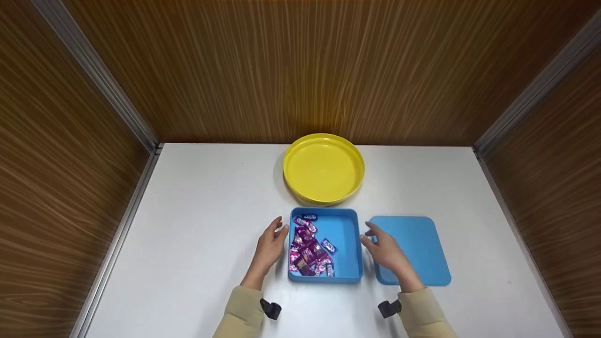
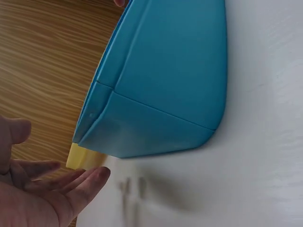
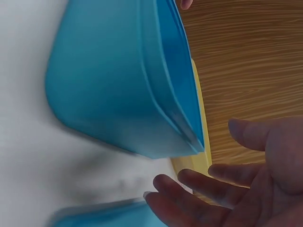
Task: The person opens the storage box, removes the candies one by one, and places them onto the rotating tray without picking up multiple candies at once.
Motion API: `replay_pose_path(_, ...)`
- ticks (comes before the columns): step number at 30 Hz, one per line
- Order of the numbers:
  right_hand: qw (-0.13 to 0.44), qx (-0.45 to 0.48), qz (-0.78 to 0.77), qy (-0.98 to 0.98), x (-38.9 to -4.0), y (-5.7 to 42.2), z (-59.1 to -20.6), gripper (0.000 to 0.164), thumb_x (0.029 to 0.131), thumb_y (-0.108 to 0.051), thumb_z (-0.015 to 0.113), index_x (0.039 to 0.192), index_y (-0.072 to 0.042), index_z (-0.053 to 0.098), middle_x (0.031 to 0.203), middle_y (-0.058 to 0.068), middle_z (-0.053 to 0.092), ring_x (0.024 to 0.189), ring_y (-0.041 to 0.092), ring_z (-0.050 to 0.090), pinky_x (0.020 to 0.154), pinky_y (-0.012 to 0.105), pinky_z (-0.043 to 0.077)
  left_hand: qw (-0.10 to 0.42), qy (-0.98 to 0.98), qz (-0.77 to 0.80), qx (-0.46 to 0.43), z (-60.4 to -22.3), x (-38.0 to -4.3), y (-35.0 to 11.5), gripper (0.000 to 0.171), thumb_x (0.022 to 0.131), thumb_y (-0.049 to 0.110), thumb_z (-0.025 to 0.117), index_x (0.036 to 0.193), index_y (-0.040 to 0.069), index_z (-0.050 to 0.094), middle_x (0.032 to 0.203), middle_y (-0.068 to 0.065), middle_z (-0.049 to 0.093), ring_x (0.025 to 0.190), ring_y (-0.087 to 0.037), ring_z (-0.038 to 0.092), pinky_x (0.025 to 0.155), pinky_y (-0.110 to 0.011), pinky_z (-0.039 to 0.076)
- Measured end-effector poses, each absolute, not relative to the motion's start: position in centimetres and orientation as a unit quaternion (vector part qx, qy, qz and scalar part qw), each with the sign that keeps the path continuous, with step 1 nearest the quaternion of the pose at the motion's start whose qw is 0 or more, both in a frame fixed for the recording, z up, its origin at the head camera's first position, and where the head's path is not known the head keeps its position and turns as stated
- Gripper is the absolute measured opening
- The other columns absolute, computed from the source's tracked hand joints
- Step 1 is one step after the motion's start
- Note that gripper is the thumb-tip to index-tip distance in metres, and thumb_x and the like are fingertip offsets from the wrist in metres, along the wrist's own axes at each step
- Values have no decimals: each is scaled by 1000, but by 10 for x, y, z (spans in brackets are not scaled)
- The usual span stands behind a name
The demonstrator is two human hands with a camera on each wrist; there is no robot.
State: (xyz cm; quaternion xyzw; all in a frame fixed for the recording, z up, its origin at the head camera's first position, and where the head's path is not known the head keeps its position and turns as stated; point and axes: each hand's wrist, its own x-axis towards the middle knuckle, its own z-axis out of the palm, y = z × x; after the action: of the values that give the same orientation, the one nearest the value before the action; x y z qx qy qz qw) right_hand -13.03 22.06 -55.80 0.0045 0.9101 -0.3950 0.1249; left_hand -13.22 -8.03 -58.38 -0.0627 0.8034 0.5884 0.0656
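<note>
A square blue box (image 1: 347, 249) stands on the white table, its top uncovered. Wrapped candies (image 1: 310, 251) in purple, pink and blue lie heaped along its left side. Just off the box's left wall is my left hand (image 1: 270, 246), fingers loosely spread and holding nothing. On the opposite side my right hand (image 1: 387, 251) hovers by the right wall, partly over a flat blue lid (image 1: 425, 244). Both wrist views show a gap between the fingers and the box (image 2: 170, 71).
Behind the box sits a round yellow tub (image 1: 324, 169), close to its back edge. Wood-patterned panels (image 1: 319, 70) close in the white table (image 1: 202, 211) at the back and both sides.
</note>
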Motion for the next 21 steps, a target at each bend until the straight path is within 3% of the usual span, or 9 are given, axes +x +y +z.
replay_pose_path(6,144,21,-437,888,-127,214,-568,48,102,-13,52,146,2,41,127,26,57,100,35,65,71,39,57,94,796,596,-51,-591,-127,-78,49,105,21,45,148,-1,38,143,-25,45,128,-39,48,97,-42,48)
replay_pose_path(13,165,38,-472,865,-125,212,-578,48,102,-9,49,149,-2,38,135,30,49,106,40,62,73,42,58,98,796,597,-36,-601,-122,-75,45,105,15,45,146,-2,40,142,-23,48,127,-40,49,106,-49,39)
replay_pose_path(21,142,25,-458,877,-124,209,-585,48,103,-9,47,149,-1,37,132,29,53,98,33,64,71,41,58,101,792,601,-44,-608,-118,-74,48,105,17,45,150,6,38,147,-20,44,132,-39,43,110,-51,31)
